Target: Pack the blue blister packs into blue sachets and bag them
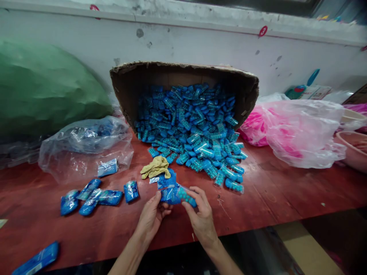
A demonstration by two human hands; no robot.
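Left hand [151, 215] pinches blue pouch [169, 195], right hand [204, 215] grips bead-filled capsule [185, 195] against pouch's end, near front edge of tabletop [255, 202]; slack right-hand hold could send capsule rolling over edge.

person's left hand [152, 215]: pinches blue wrapper [169, 195] | right hand [202, 214]: holds bead-filled pack [186, 195] against it | cardboard box [122, 86]: similar packs [186, 126] heaped at its opening

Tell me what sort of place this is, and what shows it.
Probably a small packing workshop: a cardboard box opens onto a red worktable with a heap of bead-filled packs, and printed blue packets lie to the left.
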